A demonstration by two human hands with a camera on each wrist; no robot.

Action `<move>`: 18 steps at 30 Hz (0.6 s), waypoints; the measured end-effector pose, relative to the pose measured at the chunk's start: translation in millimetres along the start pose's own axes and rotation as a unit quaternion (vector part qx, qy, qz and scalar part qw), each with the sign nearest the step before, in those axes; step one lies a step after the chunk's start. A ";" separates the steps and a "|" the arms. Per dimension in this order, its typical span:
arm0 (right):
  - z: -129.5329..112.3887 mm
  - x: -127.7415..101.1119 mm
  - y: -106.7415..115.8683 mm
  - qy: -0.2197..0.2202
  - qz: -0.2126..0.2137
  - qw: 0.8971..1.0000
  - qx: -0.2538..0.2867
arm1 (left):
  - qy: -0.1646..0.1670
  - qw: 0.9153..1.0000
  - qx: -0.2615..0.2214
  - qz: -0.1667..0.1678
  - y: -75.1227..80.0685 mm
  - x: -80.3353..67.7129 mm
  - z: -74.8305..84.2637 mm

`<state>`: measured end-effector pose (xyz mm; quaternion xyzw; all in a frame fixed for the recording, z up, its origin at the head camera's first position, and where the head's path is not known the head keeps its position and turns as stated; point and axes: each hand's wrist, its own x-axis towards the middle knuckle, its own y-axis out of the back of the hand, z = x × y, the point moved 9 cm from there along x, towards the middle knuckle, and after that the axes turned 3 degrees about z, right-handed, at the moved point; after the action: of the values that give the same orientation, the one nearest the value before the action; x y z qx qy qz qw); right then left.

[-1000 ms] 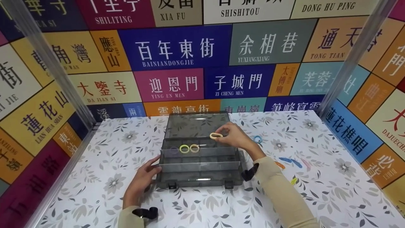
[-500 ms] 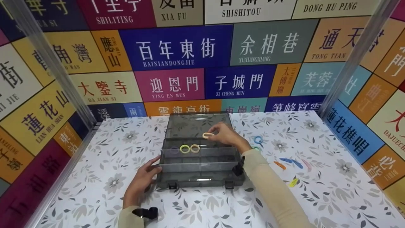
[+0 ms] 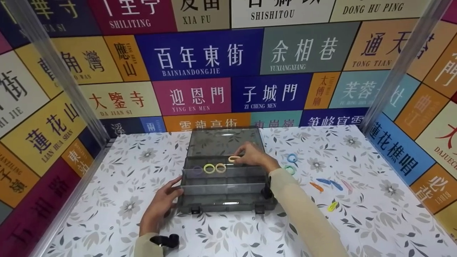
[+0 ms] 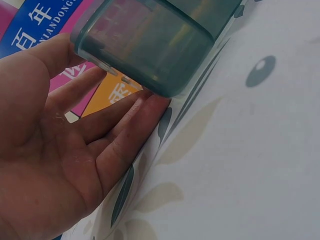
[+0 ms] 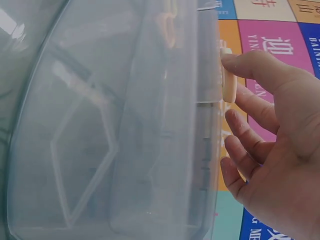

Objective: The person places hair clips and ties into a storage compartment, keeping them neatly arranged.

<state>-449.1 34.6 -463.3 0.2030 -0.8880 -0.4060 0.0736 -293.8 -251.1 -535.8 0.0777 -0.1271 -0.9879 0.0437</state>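
We see the right hand (image 3: 251, 154) pinching a cream ring (image 5: 229, 85) over the back row of an open grey box (image 3: 226, 206) — other fingers loosely bent — while the left hand (image 3: 162, 198), fingers relaxed, touches the box's left side.

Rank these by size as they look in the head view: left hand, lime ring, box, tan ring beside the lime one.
1. Box
2. Left hand
3. Lime ring and tan ring: too alike to rank.
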 end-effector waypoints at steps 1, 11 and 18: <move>0.6 0.2 -0.8 0.001 -0.001 1.000 -0.002 | -0.001 1.000 -0.001 0.000 -0.1 -0.2 0.1; -1.7 2.8 -9.5 0.023 0.003 0.999 -0.033 | 0.001 1.000 0.018 0.003 -0.5 0.7 -0.6; -5.7 5.9 -12.5 0.051 0.022 0.997 -0.054 | -0.001 1.000 0.020 0.006 0.5 1.5 -1.3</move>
<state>-448.9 20.8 -469.2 0.1993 -0.8643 -0.4405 0.1389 -295.0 -252.0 -537.2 0.0765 -0.1478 -0.9849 0.0477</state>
